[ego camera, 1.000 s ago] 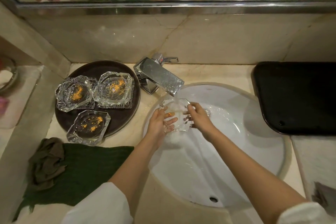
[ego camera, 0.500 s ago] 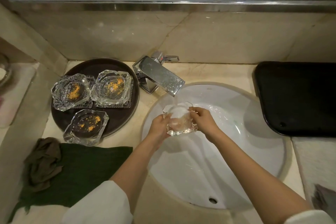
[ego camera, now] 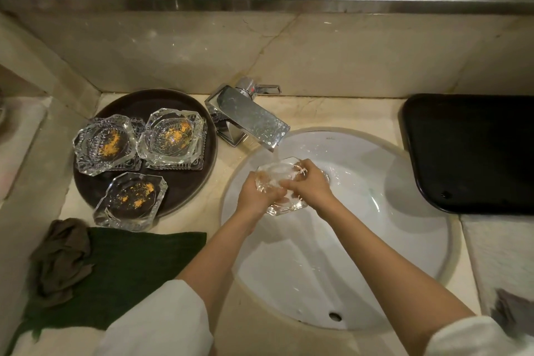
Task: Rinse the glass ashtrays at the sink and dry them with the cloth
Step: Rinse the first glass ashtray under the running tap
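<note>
A: What does the ashtray being washed look like, and where is it?

B: It is a clear, thick glass ashtray (ego camera: 278,182) with cut, angled corners, held over the white sink (ego camera: 375,240) just under the spout of the chrome tap (ego camera: 251,121). Water runs over it. The left hand (ego camera: 255,196) grips its near-left edge with curled fingers; the right hand (ego camera: 306,183) curls over its top from the right. Both hands clamp the same piece and touch each other.

A: How many ashtrays are there in all?

B: Four that I can count. Besides the held one, three sit on a round dark tray (ego camera: 173,191) left of the sink: a back-left ashtray (ego camera: 104,143), a back-right ashtray (ego camera: 172,136) and a front ashtray (ego camera: 131,201). Each holds orange crumbs. The two back ones seem to rest on further glass pieces; I cannot tell how many.

A: And cloths?

B: Left of the sink, near the worktop's (ego camera: 332,107) front, lie one green cloth (ego camera: 130,266) and one crumpled brown cloth (ego camera: 60,257) touching it. Right of the sink sits one black tray (ego camera: 474,153).
</note>
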A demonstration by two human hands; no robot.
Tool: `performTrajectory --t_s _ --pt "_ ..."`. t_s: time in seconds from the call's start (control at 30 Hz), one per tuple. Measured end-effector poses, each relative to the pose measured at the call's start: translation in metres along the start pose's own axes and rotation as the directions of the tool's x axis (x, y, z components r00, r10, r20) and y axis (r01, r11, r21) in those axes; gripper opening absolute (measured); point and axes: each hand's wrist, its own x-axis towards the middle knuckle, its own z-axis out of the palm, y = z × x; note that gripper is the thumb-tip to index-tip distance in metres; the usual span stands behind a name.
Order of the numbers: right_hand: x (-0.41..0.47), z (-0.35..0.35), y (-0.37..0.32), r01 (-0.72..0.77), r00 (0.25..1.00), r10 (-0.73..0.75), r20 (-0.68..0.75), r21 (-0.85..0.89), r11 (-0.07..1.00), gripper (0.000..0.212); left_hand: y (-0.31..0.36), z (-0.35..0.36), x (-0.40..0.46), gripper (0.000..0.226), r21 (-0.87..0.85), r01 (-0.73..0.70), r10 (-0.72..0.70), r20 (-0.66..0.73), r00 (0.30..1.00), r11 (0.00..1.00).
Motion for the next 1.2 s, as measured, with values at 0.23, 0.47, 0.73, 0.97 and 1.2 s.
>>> performTrajectory --t_s 0.23,0.47,0.73,0.97,1.2 --pt "0.0 -0.001 0.008 0.025 0.998 -0.027 0.058 0.028 0.999 0.027 0.001 -0.001 0.003 0.017 0.055 -0.079 0.083 -0.066 0.994 0.995" --pt "-0.003 0.001 0.007 0.032 0.997 -0.043 0.057 0.173 0.984 0.024 0.001 -0.008 0.003 0.043 -0.118 -0.063 0.072 0.067 0.995 0.991" --pt "0.012 0.001 -0.006 0.088 0.996 -0.083 -0.034 0.174 0.981 0.017 0.015 -0.004 0.007 0.022 -0.176 -0.063 0.062 -0.014 0.998 0.982" --pt "0.008 -0.007 -0.009 0.062 0.995 -0.086 0.042 0.398 0.915 0.031 0.011 -0.002 0.016 0.011 -0.197 0.055 -0.063 -0.032 0.998 0.979" --pt "0.012 -0.002 0.0 -0.104 0.994 0.065 0.093 0.519 0.848 0.024 0.005 -0.005 0.016 0.014 -0.064 0.07 -0.07 -0.01 0.997 0.996"
